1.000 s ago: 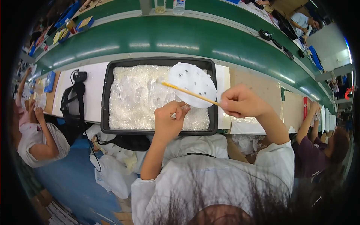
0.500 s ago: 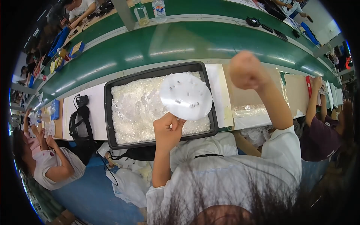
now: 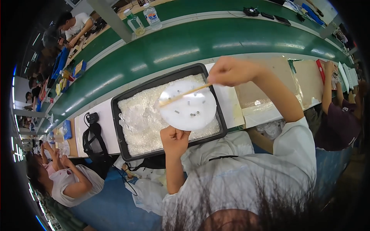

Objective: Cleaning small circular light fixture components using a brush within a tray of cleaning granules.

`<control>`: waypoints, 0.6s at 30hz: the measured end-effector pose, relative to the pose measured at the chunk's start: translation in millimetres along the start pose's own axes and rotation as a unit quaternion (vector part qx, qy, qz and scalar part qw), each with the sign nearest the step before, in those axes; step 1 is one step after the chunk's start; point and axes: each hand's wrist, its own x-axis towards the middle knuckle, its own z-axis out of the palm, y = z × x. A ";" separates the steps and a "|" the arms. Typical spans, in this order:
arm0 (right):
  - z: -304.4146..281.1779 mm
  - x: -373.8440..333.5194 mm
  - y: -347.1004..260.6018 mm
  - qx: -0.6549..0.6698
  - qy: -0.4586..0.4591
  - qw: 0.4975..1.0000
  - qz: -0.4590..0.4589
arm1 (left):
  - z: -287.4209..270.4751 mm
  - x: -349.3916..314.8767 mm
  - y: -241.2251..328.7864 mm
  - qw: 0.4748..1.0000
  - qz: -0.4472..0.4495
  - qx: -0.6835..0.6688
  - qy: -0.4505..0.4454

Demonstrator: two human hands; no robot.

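Note:
My left hand [image 3: 174,141] is closed on the near edge of a round, white, translucent disc [image 3: 181,120], holding it above a black tray [image 3: 118,133]. Several small grey metallic pieces [image 3: 192,114] lie scattered on the disc. A thin, light wooden stick [image 3: 184,94] is pinched in my right hand [image 3: 230,72], which comes in from the right. The stick slants across the upper part of the disc, its far end near the left rim; I cannot tell whether it touches the surface. Glittering clear granules [image 3: 138,111] fill the tray beneath.
Left of the tray lies a black strap with a small device [image 3: 92,133]. Brown cardboard [image 3: 262,86] covers the bench at right. Beyond runs a green conveyor [image 3: 173,50], with two bottles [image 3: 152,17] on its far ledge. Co-workers [image 3: 77,173] sit on both sides.
My right hand has come down and left from its raised position, bringing the stick over the disc. The small pieces now lie in different spots. The whole view has turned slightly.

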 end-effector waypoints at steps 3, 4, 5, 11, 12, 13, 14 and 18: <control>-10.2 0.3 12.1 0.207 -0.019 0.977 -0.040 | -6.7 -1.5 -4.9 0.999 0.024 0.033 -0.016; -11.0 4.1 12.3 0.261 -0.006 0.964 -0.047 | -5.8 -1.4 -3.7 0.999 0.023 0.034 -0.019; -10.3 7.2 12.4 0.314 0.007 0.948 -0.054 | -5.1 -1.2 -1.5 0.999 0.022 0.034 -0.016; -6.3 19.6 17.2 0.148 0.025 0.984 -0.097 | -4.2 -1.5 -2.2 0.999 0.028 0.042 0.004; -1.0 21.1 18.8 -0.076 0.043 0.993 -0.082 | -3.7 -1.2 -2.8 0.999 0.024 0.033 0.010; 2.1 16.8 8.2 0.016 0.031 0.998 -0.051 | -4.1 -1.3 -1.3 0.999 0.024 0.034 0.005; -1.2 17.2 8.1 0.019 0.035 0.998 -0.051 | -4.2 -1.7 1.6 0.999 0.022 0.046 0.012; 4.9 19.5 12.0 0.004 0.152 0.987 -0.045 | -0.9 -0.2 4.9 0.998 0.016 0.057 0.028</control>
